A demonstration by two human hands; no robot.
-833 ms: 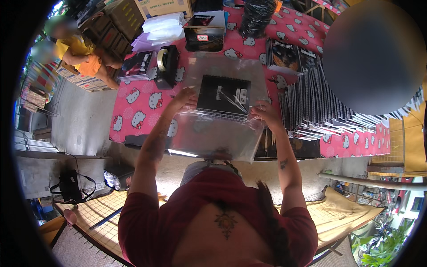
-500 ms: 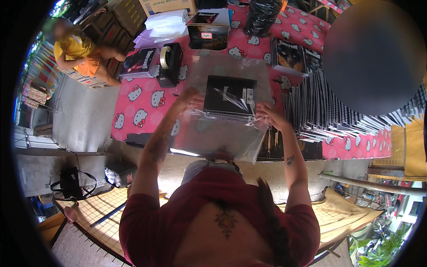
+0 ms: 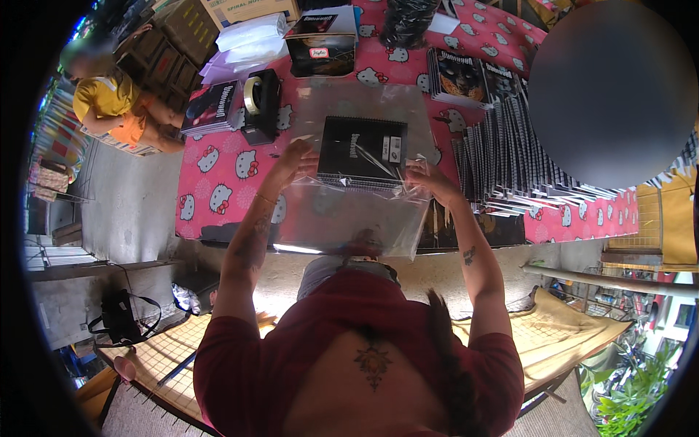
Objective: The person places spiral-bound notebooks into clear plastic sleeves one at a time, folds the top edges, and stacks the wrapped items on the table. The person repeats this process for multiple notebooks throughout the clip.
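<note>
A black spiral notebook [image 3: 362,146] with a white label near its right side lies at the middle of the table. Clear plastic film [image 3: 331,218] spreads beneath it and toward me, and a creased, shiny layer crosses its near part. I cannot tell whether the film is a loose sheet or a bag. At the notebook's left edge my left hand [image 3: 295,163] has its fingers curled in on the film. My right hand [image 3: 431,180] pinches the film near the notebook's lower right corner, where it bunches up.
A tape dispenser [image 3: 261,109] and stacked notebooks [image 3: 211,108] stand left on the pink patterned tablecloth [image 3: 200,193]. Rows of spiral notebooks [image 3: 499,156] fill the right side. A black plastic-wrapped bundle [image 3: 406,25] is at the back. A seated person [image 3: 109,98] is far left.
The view has shifted slightly, so the table's things sit a little further left and the far-left person too. Both hands stay at the notebook's sides, and the film's near crease lies a little differently.
</note>
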